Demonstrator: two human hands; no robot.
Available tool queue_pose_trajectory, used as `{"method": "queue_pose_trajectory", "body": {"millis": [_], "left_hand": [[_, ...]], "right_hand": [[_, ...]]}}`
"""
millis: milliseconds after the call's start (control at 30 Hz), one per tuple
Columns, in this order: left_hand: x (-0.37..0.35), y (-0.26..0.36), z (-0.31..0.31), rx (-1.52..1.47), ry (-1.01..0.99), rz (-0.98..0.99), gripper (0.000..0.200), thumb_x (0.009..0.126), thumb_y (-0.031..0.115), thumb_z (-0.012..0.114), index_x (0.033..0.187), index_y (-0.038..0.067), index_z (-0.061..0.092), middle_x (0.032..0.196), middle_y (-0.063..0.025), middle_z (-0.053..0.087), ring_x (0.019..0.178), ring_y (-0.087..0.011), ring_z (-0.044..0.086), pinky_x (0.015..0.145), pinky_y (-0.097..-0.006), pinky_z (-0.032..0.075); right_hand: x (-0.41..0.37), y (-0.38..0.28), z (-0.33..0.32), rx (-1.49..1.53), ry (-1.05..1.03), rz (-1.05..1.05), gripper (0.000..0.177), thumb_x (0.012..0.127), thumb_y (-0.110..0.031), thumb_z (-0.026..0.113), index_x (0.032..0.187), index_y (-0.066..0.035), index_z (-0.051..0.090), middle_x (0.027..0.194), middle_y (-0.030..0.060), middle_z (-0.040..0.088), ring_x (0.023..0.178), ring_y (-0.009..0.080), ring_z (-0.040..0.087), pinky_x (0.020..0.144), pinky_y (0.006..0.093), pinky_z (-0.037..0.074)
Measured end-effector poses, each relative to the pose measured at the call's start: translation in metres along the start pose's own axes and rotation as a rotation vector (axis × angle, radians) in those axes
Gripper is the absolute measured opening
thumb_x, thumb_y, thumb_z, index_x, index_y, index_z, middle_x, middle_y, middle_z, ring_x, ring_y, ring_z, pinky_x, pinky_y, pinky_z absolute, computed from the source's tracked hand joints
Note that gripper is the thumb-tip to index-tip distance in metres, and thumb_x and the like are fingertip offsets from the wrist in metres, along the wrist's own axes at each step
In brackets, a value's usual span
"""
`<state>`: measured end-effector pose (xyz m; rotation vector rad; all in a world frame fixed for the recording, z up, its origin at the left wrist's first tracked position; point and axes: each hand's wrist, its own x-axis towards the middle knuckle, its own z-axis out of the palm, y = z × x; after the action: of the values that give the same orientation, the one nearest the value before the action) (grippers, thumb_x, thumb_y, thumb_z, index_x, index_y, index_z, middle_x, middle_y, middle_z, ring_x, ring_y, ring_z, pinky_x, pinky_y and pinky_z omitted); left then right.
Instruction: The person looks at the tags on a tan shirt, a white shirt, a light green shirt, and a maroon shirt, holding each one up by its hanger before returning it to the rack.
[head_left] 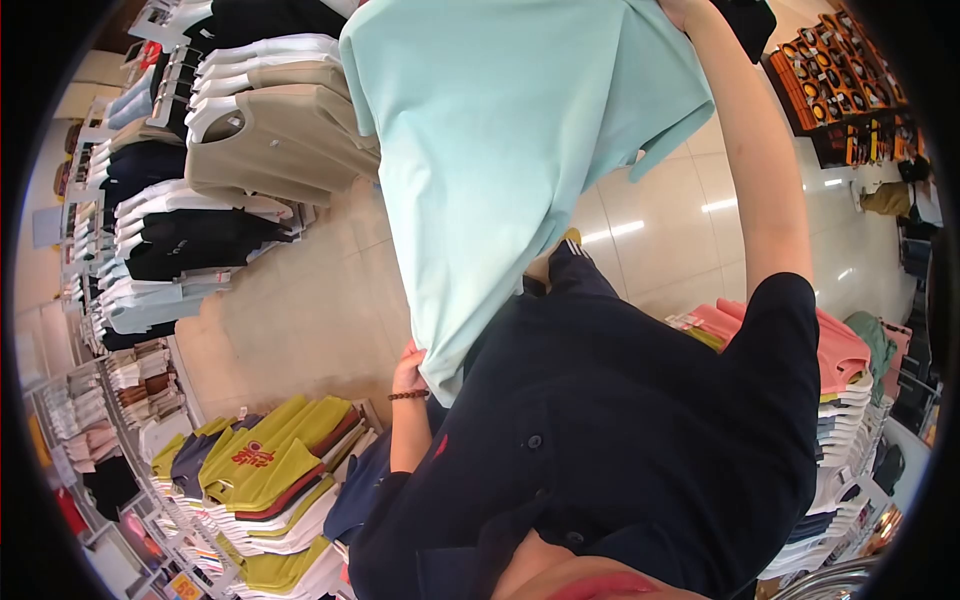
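1. Mint T-shirt point(490, 130), hanging stretched between both hands, in front of the dark shirt point(620, 400); from left to right, as follows.
2. At left, beige T-shirt point(290, 135) on a rack beside white and black ones; below, yellow-green T-shirts point(270, 450) in a row.
3. Left hand point(408, 370), beaded bracelet at the wrist; fingers pinching the mint cloth near its lower end.
4. Right hand point(680, 12), arm raised, touching the cloth's upper edge; fingers mostly out of view, state impossible to tell.
5. At right, pink garments point(840, 355); above, sunglasses display point(835, 80).
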<state>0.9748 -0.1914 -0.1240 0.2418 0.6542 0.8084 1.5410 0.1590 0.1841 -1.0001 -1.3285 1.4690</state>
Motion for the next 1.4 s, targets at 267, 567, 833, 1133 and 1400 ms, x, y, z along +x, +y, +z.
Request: {"method": "queue_pose_trajectory", "body": {"millis": [267,567,833,1133,1400], "left_hand": [[0.001,0.001,-0.009,0.111,0.071,-0.147,0.057,0.084,0.007,0.066,0.137,-0.005,0.049,0.128,-0.0167,0.064,0.114,-0.0279,0.064,0.1,-0.0409,0.051],[0.042,0.015,0.061,0.986,0.18,-0.312,0.037,0.092,0.02,0.066,0.121,-0.002,0.064,0.117,-0.0097,0.069,0.103,-0.0185,0.065,0.092,-0.0309,0.049],[0.094,0.128,0.274,1.692,0.195,1.515,0.035,0.08,0.012,0.074,0.113,0.003,0.065,0.124,-0.0131,0.063,0.117,-0.0342,0.057,0.099,-0.0411,0.044],[0.2,0.168,0.294,1.798,-0.016,0.462,0.057,0.079,0.047,0.074,0.111,0.0,0.071,0.087,-0.0135,0.072,0.081,-0.0279,0.069,0.078,-0.0366,0.053],[0.235,0.203,0.308,1.476,-0.096,0.183,0.055,0.083,0.043,0.077,0.109,-0.006,0.07,0.098,-0.0094,0.073,0.087,-0.0155,0.068,0.081,-0.0283,0.052]], "right_hand": [[-0.002,0.026,0.016,-0.012,-0.159,0.125,0.049,0.077,-0.003,0.069,0.125,0.003,0.062,0.116,0.0097,0.069,0.104,0.0175,0.065,0.096,0.0288,0.048],[0.005,0.067,0.094,0.013,-0.272,0.306,0.062,0.08,-0.017,0.073,0.137,-0.001,0.054,0.121,0.0107,0.065,0.109,0.0174,0.062,0.096,0.0303,0.048],[-0.021,0.096,0.117,0.112,-0.346,0.283,0.058,0.081,-0.015,0.072,0.134,-0.001,0.056,0.122,0.009,0.066,0.109,0.0158,0.063,0.098,0.0277,0.048],[-0.051,0.105,0.089,-0.171,-0.366,0.323,0.055,0.088,-0.026,0.069,0.133,0.003,0.057,0.124,0.0074,0.066,0.113,0.0138,0.059,0.102,0.0271,0.041],[-0.066,0.077,0.079,-0.852,-0.046,0.19,0.054,0.091,-0.051,0.062,0.12,-0.005,0.065,0.108,0.0075,0.068,0.1,0.0167,0.061,0.093,0.028,0.045]]}}
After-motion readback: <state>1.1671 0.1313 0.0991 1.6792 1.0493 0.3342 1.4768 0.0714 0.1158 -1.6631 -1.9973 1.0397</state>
